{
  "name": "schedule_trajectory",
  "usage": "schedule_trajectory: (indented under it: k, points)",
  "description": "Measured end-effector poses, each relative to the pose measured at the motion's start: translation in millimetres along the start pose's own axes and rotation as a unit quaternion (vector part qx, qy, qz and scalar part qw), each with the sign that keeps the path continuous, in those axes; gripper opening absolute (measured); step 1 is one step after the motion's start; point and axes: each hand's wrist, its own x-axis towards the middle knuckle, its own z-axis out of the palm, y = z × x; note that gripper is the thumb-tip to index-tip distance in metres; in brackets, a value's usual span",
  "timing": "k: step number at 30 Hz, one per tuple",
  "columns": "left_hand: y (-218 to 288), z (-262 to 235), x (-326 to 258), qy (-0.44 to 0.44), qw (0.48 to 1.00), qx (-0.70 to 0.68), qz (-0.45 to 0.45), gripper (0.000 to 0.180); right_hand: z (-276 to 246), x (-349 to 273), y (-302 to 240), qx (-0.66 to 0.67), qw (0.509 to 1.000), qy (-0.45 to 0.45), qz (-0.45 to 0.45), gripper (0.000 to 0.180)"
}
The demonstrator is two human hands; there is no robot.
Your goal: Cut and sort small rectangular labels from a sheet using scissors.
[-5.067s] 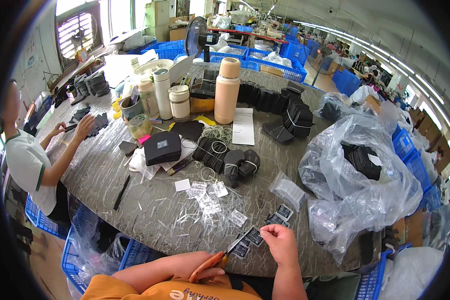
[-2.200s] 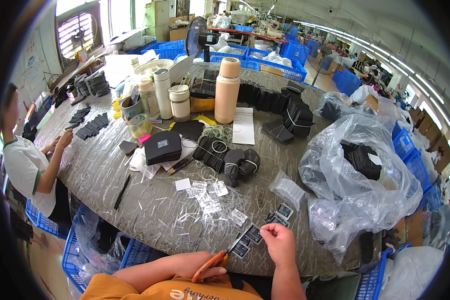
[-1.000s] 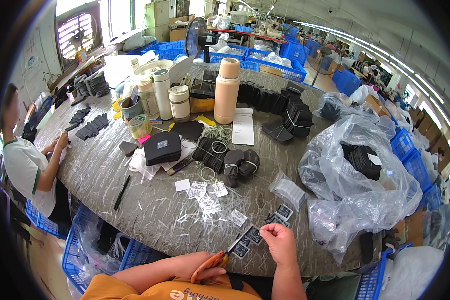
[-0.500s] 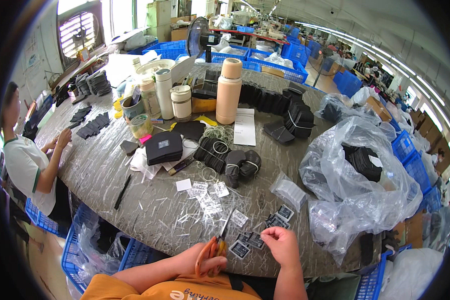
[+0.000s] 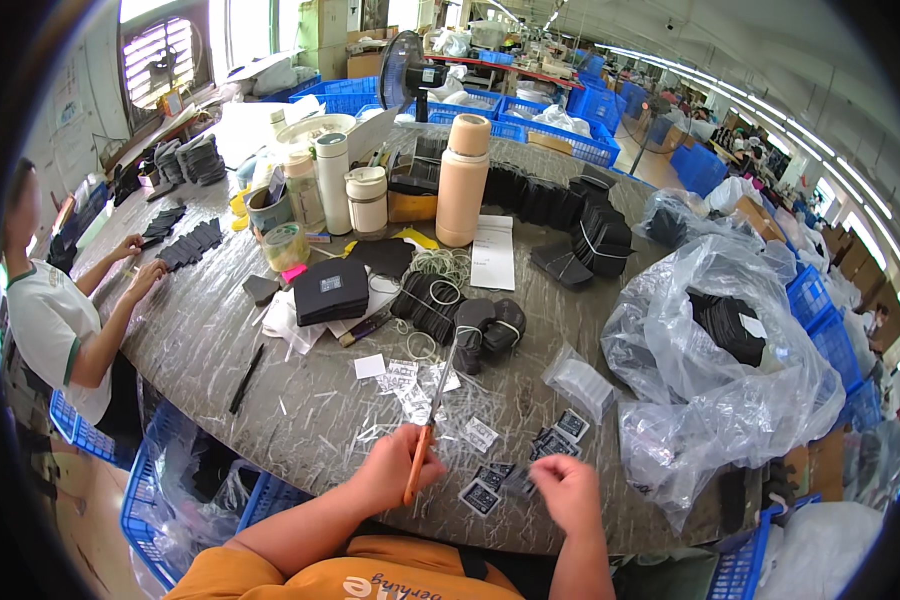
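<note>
Orange-handled scissors (image 5: pixel 417 466) are in my left hand (image 5: pixel 390 468), their blades pointing away across the table. My right hand (image 5: pixel 568 492) is closed in a pinch to the right of the scissors. At its fingertips a small dark label (image 5: pixel 522 482) shows, smeared by motion. Just left of that hand lie a few black printed labels with pale edges (image 5: pixel 481 497). More black labels (image 5: pixel 554 442) lie beyond the right hand. Beyond the scissors, white printed slips (image 5: pixel 410 390) and thin clear trimmings are scattered.
A clear plastic bag (image 5: pixel 670 400) with black pieces stands at the right. Bundled black pieces (image 5: pixel 600 240), a peach bottle (image 5: pixel 463 185) and cups stand farther back. A black fabric stack (image 5: pixel 330 290) lies left of centre. A co-worker (image 5: pixel 65 320) handles dark pieces at the far left.
My left hand has moved up and left, and the scissors now point more steeply away from me. My right hand has shifted slightly right. The co-worker's hands have moved apart toward the dark pieces.
</note>
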Motion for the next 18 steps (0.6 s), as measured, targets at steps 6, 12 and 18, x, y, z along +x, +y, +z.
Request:
schedule_trajectory:
  k: [6, 12, 18]
  points:
    - [-20.9, -8.6, 11.1, 0.058, 0.997, 0.059, -0.013, 0.033, -12.6, 30.6, 40.2, -0.159, 0.969, 0.146, -0.119, 0.007]
    - [-34.9, -11.8, 13.2, 0.112, 0.992, 0.045, 0.027, 0.027, -9.3, 24.1, 25.0, -0.303, 0.905, 0.232, -0.187, 0.008]
    - [-12.4, -16.4, 3.3, 0.090, 0.996, 0.025, 0.017, 0.030, 15.8, -17.1, -0.4, -0.262, 0.945, 0.062, -0.187, 0.016]
